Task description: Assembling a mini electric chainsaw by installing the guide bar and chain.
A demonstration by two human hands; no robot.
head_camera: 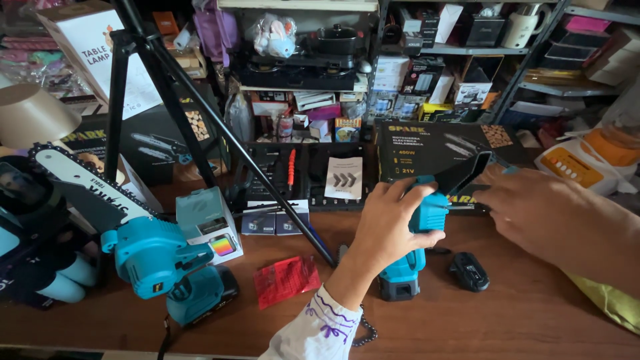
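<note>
Left hand: I see my left hand (393,223) wrapped around the body of a teal power tool (415,240), fingers closed on its upper part.
Right hand: my right hand (533,207) lies at the tool's black front guard (467,175), fingertips touching it; I cannot tell whether they pinch it.
Tool position: it stands upright on the wooden table (520,313), battery end down, just in front of a black carton (427,150).
Beside it: a small black part (470,271) lies on the table just to the right of the tool's base.
Left of the table: a second teal mini chainsaw (143,250) lies near a red packet (287,280).
Crossing the view: a black tripod leg (220,127) slants down to the table.
</note>
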